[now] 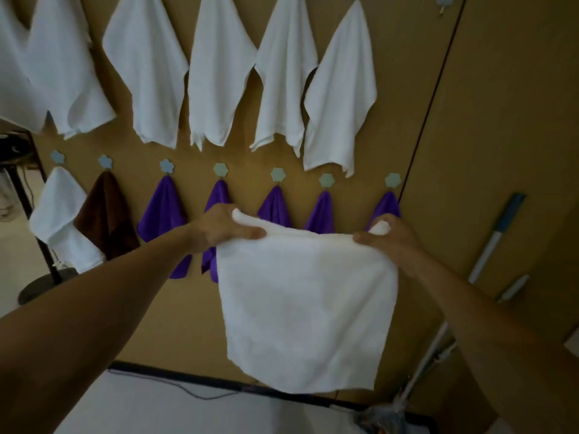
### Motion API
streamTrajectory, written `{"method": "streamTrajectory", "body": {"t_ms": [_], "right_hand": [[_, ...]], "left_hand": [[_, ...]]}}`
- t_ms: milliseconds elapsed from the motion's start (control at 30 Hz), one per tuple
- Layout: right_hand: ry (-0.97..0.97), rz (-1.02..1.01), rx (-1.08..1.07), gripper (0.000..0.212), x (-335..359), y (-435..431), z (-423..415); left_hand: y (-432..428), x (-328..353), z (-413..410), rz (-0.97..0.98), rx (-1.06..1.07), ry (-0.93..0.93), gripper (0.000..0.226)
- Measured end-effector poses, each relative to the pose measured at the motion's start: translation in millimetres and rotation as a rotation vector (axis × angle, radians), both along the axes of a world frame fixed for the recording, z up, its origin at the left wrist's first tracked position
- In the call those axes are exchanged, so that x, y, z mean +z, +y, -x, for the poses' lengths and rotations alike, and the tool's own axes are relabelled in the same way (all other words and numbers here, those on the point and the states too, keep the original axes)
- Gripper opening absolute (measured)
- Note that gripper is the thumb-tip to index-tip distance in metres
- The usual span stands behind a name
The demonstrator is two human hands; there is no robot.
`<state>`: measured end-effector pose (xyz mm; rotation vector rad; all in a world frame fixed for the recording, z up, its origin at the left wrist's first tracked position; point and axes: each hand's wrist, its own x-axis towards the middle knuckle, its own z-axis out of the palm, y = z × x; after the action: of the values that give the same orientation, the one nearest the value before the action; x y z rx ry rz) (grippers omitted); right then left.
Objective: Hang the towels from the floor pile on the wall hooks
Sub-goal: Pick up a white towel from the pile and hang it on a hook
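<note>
The left hand (224,228) and the right hand (387,236) are each closed on a top corner of a white towel (307,308). The fingers (250,231) pinch its top edge, and the cloth hangs flat below, in the middle of the frame. Behind it, the wall hooks (278,174) already hold many towels. One hook (444,0) at the upper right looks bare. The floor pile is out of view, so what is left is hard to tell.

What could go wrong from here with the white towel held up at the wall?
1. Every lower-row hook looks taken; the only bare hook sits at the top right, a long reach.
2. Left hand and right hand pinch only the white towel by its top corners; shifting grip could drop it.
</note>
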<state>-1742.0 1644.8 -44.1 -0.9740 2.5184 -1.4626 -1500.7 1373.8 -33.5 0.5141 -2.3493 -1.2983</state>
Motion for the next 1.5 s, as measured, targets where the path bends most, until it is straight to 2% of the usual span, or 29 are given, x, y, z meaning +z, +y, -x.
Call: {"method": "streamTrajectory", "body": {"t_ms": [67,133,167,200,267,300,400,467,533,600,700,733,800,900,933,1000,1067,1200,1333,1500], "right_hand": [[0.178,0.023,-0.074,0.052,18.2,9.0,18.9],[0.320,0.284,-0.212,0.047,34.9,14.5,32.7],[0.360,0.330,-0.223,0.044,39.4,16.8,41.1],[0.406,0.211,-0.185,0.043,40.2,19.0,48.9],[0.348,-0.184,-0.053,0.041,26.3,22.9,73.3],[0.276,-0.228,-0.031,0.041,19.9,24.4,89.4],[0.184,0.054,-0.120,0.041,29.5,27.0,119.7],[0.157,0.212,-0.139,0.040,41.5,26.9,133.9],[0.039,0.385,-0.050,0.024,51.3,30.1,148.4],[-0.050,0.466,0.028,0.018,61.4,32.4,161.9],[-0.107,0.478,0.096,0.014,80.2,25.6,177.8],[-0.126,0.485,0.119,0.012,87.9,21.8,181.5],[-0.104,0.450,0.176,0.021,103.9,16.7,188.4],[0.009,0.299,0.196,0.033,127.6,13.9,199.6],[0.028,0.299,0.175,0.035,135.2,12.7,204.7],[0.061,0.409,0.098,0.027,152.2,10.0,215.1],[0.084,0.538,0.063,0.017,169.6,6.5,223.4],[0.183,0.642,0.014,0.023,199.7,-4.9,231.7],[0.360,0.702,-0.168,0.030,234.9,-15.2,242.5],[0.536,0.737,-0.278,0.033,293.4,-26.0,257.0]], "left_hand": [[5.7,13.4,19.3,0.124,0.095,0.178,0.041],[15.2,20.0,43.6,0.248,0.247,0.445,0.033],[20.3,19.7,56.1,0.312,0.263,0.446,0.033],[23.3,14.5,69.7,0.396,0.231,0.322,0.036],[26.8,2.1,95.0,0.508,0.094,-0.064,0.040],[27.7,2.8,106.2,0.470,0.082,-0.120,0.038],[32.0,18.8,146.7,0.305,0.119,0.087,0.034],[41.4,29.8,172.8,0.340,0.177,0.165,0.027],[55.9,39.6,191.8,0.394,0.258,0.257,0.018],[72.7,53.9,203.7,0.504,0.368,0.451,0.010],[91.7,76.6,228.6,0.495,0.543,0.660,0.006],[91.8,83.5,242.6,0.349,0.488,0.648,0.016],[89.4,91.5,269.9,0.053,0.285,0.533,0.024],[83.2,118.2,296.5,-0.083,0.171,0.511,0.018],[82.5,128.2,301.7,-0.099,0.102,0.490,0.026],[79.1,148.4,312.1,-0.071,-0.061,0.418,0.051],[72.8,166.0,323.0,-0.027,-0.204,0.345,0.059],[65.1,204.2,354.2,0.021,-0.172,0.465,0.033],[70.8,243.8,378.1,0.043,-0.189,0.577,0.024],[82.6,299.4,405.3,0.265,-0.039,0.756,0.019]]}}
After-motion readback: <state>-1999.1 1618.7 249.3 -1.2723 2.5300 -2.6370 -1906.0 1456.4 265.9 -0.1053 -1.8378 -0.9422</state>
